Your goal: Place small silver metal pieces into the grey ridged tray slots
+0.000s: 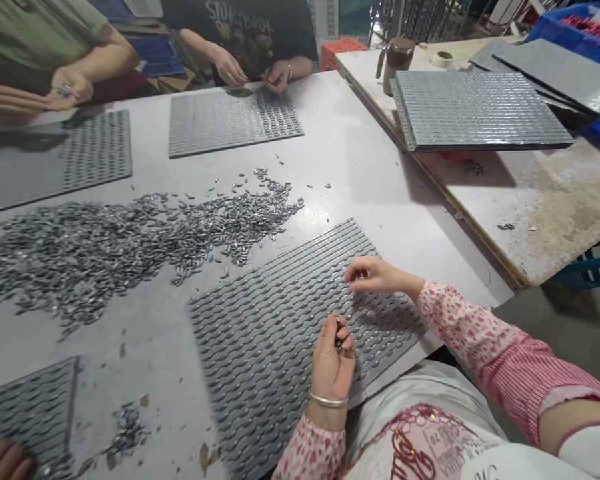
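A grey grooved board (260, 333) lies at a slant on the table before me, its grooves lined with small oval pieces over much of the surface. Over its lower right part, my left hand (334, 360) is closed around a few small grey oval metal pieces (339, 343), partly hidden by the fingers. My right hand (375, 275) is just above the board's right part, fingers curled and thumb close to them; anything between the fingertips is too small to make out. Beyond the board spreads a large pile of the same oval metal pieces (130, 243).
Across the table, two people's hands work over similar boards (97, 150) (230, 123). Another person's hand (5, 460) rests by a board (35, 407) at lower left. A side table (555, 220) at right bears stacked boards (480, 110), a mug (398, 63) and a tape roll (443, 59).
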Motion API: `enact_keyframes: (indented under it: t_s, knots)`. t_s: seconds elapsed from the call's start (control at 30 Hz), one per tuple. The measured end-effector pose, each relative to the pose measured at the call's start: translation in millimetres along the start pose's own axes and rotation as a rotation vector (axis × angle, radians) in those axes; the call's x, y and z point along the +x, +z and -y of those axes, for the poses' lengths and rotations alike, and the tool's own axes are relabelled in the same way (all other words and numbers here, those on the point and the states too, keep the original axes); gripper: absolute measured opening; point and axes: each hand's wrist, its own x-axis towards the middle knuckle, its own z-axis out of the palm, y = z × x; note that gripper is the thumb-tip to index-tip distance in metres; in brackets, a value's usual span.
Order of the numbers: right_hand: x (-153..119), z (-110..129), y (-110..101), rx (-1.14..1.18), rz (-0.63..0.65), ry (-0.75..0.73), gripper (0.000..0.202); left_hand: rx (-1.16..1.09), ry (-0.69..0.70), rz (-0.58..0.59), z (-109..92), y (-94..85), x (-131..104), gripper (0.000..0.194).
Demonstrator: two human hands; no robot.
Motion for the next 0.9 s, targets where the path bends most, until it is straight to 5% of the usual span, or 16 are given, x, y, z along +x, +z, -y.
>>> enact_keyframes:
  t_s: [0.1, 0.27, 0.37, 0.5, 0.67, 0.9]
  knots:
    - [-11, 24, 23, 0.142, 0.157, -0.140, 0.019, -0.022, -0.009, -0.002, 1, 1.9, 0, 0.010]
    - [-13, 28, 40, 0.302, 0.001, -0.032, 0.018, -0.008, -0.014, 0.013, -1, 5.0, -4, 0.016]
    - [-4, 7, 20, 0.350, -0.158, 0.087, 0.016, 0.002, -0.021, -0.019, -7, 4.1, -8, 0.025]
    - [7, -37, -22, -0.175, -0.367, 0.276, 0.011, -0.050, -0.112, 0.066, -13, -1.4, -8, 0.023]
    - [10, -75, -43, -0.318, -0.357, 0.354, 0.012, 0.003, -0.078, 0.017, -10, -3.2, -5, 0.022]
    - [15, -83, -41, -0.423, -0.357, 0.336, 0.008, 0.053, -0.069, -0.036, -5, -4.9, -3, 0.020]
